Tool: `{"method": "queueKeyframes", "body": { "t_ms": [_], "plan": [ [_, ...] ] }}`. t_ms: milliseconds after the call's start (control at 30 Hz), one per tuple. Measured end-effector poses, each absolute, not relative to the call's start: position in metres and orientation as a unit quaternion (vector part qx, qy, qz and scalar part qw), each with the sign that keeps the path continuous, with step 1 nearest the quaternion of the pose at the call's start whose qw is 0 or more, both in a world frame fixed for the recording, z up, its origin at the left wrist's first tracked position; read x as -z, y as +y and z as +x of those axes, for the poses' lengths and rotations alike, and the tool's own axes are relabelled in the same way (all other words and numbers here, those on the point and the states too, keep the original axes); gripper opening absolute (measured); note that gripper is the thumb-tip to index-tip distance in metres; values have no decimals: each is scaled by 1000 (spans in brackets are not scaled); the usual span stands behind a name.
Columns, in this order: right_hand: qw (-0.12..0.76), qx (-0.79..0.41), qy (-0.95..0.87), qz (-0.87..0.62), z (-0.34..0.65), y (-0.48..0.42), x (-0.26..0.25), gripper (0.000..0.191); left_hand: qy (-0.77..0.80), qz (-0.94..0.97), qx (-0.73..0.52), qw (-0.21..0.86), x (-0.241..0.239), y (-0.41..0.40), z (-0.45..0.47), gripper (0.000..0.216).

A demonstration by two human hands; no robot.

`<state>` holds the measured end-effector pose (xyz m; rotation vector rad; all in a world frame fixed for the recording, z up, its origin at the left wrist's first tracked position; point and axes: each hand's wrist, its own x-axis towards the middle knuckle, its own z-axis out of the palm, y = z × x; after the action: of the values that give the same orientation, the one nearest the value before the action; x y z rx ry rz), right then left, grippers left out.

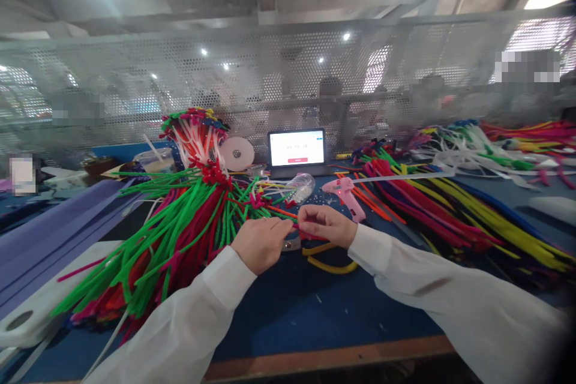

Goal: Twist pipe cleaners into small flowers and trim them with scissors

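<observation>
My left hand (261,244) and my right hand (326,225) meet fingertip to fingertip above the blue table (315,318). Both are closed in a pinch, and whatever sits between the fingers is too small and hidden to name. An orange pipe cleaner (281,211) reaches toward the fingertips from behind; whether it is held I cannot tell. Below my right hand curves a yellow pipe cleaner (333,269). Just behind that hand lies a pink glue gun (345,193) with a pale glue stick in its back. Left of my left hand spreads a bundle of green pipe cleaners (180,216).
A lit tablet (297,149) stands at the back, beside a white spool (237,153). A clear plastic bottle (300,188) lies before it. Red and yellow pipe cleaners (432,210) pile up at the right. A perforated metal screen (270,72) runs behind the table.
</observation>
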<state>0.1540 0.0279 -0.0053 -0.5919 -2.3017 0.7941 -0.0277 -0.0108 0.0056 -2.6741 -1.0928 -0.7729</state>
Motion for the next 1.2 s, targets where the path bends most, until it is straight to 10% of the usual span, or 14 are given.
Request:
{"method": "queueKeyframes", "body": {
  "t_ms": [233,400,633,800,967,1200],
  "plan": [
    [303,203,-909,-200,162,26,1,16,-419,-768,296,-384,-2,-2,-23,32],
    [279,305,-896,-164,165,26,-4,17,-427,-730,271,-460,-6,1,-26,33],
    [387,37,-873,-294,163,33,1,14,-385,-815,429,58,-17,-4,-32,27],
    [396,-139,-842,-339,162,36,7,15,-339,-802,451,197,-21,-8,-34,36],
    [399,-276,-816,-314,161,33,4,16,-336,-848,398,100,-9,-6,-28,24],
    [529,-514,-604,-302,152,26,-11,21,-411,-723,425,-356,-3,-13,-7,26]
  ]
}}
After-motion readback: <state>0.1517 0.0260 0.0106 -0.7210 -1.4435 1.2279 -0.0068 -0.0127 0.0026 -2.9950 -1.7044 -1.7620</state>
